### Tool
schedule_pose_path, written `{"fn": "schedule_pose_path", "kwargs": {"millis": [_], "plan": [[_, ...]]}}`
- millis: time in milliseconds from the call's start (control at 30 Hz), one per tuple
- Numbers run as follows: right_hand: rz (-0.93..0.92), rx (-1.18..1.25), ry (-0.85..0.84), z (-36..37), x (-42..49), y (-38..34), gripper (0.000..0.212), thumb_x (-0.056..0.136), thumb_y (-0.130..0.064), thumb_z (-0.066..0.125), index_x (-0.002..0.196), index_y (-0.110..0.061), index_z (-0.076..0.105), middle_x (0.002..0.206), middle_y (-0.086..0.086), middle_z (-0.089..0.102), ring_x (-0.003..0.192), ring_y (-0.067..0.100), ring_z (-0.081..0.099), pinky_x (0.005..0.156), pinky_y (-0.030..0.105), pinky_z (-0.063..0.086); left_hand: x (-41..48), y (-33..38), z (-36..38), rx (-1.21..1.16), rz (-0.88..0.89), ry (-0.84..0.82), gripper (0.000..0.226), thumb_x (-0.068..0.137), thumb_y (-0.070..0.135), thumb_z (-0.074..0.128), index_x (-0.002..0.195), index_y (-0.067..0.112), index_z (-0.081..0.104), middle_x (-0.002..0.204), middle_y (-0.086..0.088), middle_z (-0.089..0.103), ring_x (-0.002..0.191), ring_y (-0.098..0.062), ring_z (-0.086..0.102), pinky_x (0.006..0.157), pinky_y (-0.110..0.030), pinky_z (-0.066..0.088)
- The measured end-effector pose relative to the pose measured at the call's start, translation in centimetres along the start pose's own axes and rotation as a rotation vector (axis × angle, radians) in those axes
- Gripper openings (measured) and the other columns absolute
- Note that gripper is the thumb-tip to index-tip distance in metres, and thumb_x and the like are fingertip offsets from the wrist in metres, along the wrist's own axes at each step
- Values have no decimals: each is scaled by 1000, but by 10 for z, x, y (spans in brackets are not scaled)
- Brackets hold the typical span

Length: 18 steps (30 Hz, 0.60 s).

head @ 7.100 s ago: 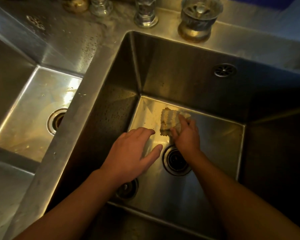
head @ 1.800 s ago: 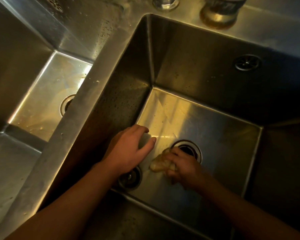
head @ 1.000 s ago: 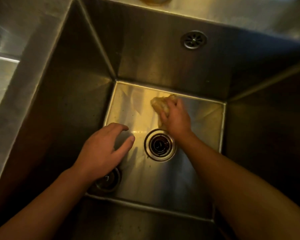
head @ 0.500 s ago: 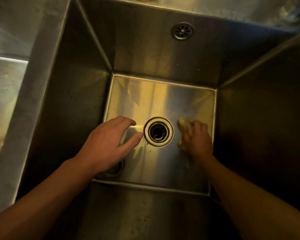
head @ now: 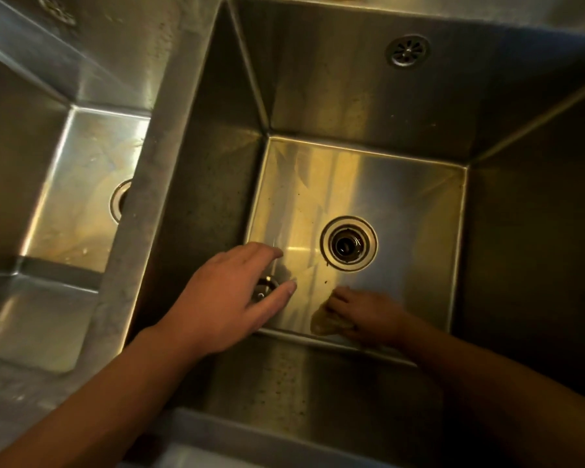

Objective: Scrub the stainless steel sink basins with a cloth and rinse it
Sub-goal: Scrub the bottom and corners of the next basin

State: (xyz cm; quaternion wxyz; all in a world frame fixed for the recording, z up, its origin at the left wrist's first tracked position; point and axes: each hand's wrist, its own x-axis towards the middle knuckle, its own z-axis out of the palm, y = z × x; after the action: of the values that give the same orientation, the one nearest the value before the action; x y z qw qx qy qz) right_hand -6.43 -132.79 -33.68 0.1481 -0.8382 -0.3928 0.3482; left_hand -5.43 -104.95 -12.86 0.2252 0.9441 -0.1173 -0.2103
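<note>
Mid-scrub on basin point(head: 419, 197) floor: right hand point(head: 368, 315) grips cloth point(head: 322, 325) at six o'clock of drain point(head: 348, 244), left hand point(head: 223, 298) relaxed, empty; speckled walls point(head: 203, 197) likely next

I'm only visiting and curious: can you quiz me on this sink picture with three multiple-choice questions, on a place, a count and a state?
1. Where is the cloth? A) on the back wall B) at the floor's near edge, under the right hand C) on the rim
2. How many basins show? A) one B) two C) three
3. The left hand is: A) open, holding nothing B) gripping the cloth C) out of view
Answers: 1 B, it lies nearer than the drain. 2 B, right basin and left basin. 3 A, its fingers spread, bare.
</note>
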Motion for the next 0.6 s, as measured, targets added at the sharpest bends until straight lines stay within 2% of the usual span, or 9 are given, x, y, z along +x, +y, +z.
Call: {"fn": "schedule_pose_path", "kwargs": {"millis": [133, 200, 333, 400, 467, 533, 600], "plan": [[198, 212, 353, -6, 18, -7, 45, 88, -39, 63, 129, -24, 51, 129, -1, 49, 104, 22, 58, 83, 31, 46, 7, -3, 2, -6, -18, 12, 56, 94, 67, 38, 134, 31, 50, 125, 13, 56, 110, -4, 52, 91, -25, 42], [350, 284, 420, -23, 34, -2, 49, 87, -35, 67, 131, -22, 53, 132, 1, 48, 106, 25, 58, 84, 32, 46, 7, -4, 4, -9, -27, 10, 57, 94, 68, 37, 136, 32, 48, 127, 15, 55, 110, -1, 50, 92, -25, 43], [401, 271, 425, -39, 29, -2, 49, 83, -40, 70, 126, -24, 56, 120, 0, 52, 99, 22, 59, 76, 27, 42, 7, -3, 5, -44, -59, 26, 55, 94, 66, 39, 138, 33, 47, 132, 14, 54, 114, -3, 51, 94, -27, 45], [247, 216, 440, -29, 13, -17, 46, 84, -46, 66, 122, -22, 57, 115, 0, 55, 93, 20, 60, 74, 29, 46, 7, -2, 4, -45, -60, 38, 54, 95, 65, 39, 137, 32, 48, 132, 12, 55, 113, -4, 52, 93, -29, 46], [76, 150, 335, -15, 6, -36, 43, 88, -48, 60, 122, -23, 55, 116, -2, 55, 91, 16, 59, 76, 31, 51, 7, -2, 4, -59, -67, 38, 54, 95, 65, 39, 136, 32, 48, 132, 13, 55, 109, -2, 51, 90, -28, 46], [69, 148, 199, -4, 11, -50, 44, 90, -45, 60, 128, -26, 49, 123, -3, 51, 97, 15, 58, 81, 27, 49, 7, -2, 5, -67, -63, 43, 54, 94, 67, 37, 135, 34, 48, 130, 14, 55, 102, 2, 48, 85, -25, 44], [127, 192, 301, -1, 25, -55, 43, 87, -39, 63, 127, -24, 51, 120, -2, 52, 93, 16, 59, 76, 20, 42, 7, -3, 6, -69, -61, 44, 57, 92, 70, 34, 135, 34, 48, 129, 15, 54, 102, 3, 48, 84, -24, 43]]}}
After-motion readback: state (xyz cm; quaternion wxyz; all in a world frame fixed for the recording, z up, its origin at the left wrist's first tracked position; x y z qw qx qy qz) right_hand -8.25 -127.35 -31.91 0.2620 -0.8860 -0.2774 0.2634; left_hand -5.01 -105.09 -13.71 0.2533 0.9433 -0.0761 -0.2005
